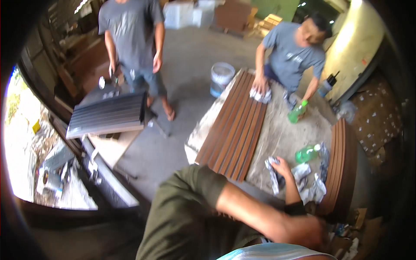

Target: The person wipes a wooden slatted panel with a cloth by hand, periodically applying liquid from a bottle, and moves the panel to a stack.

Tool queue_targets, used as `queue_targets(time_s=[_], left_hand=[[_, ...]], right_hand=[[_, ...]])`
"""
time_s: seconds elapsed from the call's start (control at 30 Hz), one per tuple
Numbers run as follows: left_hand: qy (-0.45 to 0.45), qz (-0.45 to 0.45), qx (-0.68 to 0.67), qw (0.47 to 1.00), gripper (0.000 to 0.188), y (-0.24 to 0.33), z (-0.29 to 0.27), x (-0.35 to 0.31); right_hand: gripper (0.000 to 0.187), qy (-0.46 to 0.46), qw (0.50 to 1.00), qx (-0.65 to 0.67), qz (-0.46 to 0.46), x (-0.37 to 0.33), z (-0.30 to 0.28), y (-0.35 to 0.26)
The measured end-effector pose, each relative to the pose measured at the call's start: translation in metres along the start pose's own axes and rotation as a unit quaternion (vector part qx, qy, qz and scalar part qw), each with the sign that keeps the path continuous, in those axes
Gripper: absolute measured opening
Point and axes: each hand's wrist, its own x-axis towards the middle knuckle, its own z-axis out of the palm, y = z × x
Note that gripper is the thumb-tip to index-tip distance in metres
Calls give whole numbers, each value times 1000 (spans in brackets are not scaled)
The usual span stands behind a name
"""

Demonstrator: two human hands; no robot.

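My left arm, in an olive sleeve, crosses in front of me. At its end my left hand [305,232] is low and smeared by motion, its fingers not readable. Farther out, my right hand [284,167] reaches over the worktable [260,154] and grips a crumpled grey-white rag [273,175]. Beside that hand lie more crumpled rags [312,190] and a green plastic bottle [307,154]. Left of the rag, a brown slatted panel [234,125] stretches along the table. Several curved brown slats [342,167] are stacked at the right.
Across the table, a co-worker [292,54] presses a white rag [261,95] on the panel and holds a green bottle [297,112]. Another person [132,41] stands behind a dark slatted panel [106,115] on a stand. A bucket [222,79] stands beyond the table.
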Motion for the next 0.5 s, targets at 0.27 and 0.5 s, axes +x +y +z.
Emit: queue_targets(time_s=[0.27,0.5], left_hand=[[-105,306,-163,932,18,34,98,40],[-246,92,-317,911,20,13,19,42]], right_hand=[[67,36,997,55,39,-46,-111,5],[48,86,995,24,41,-60,-217,35]])
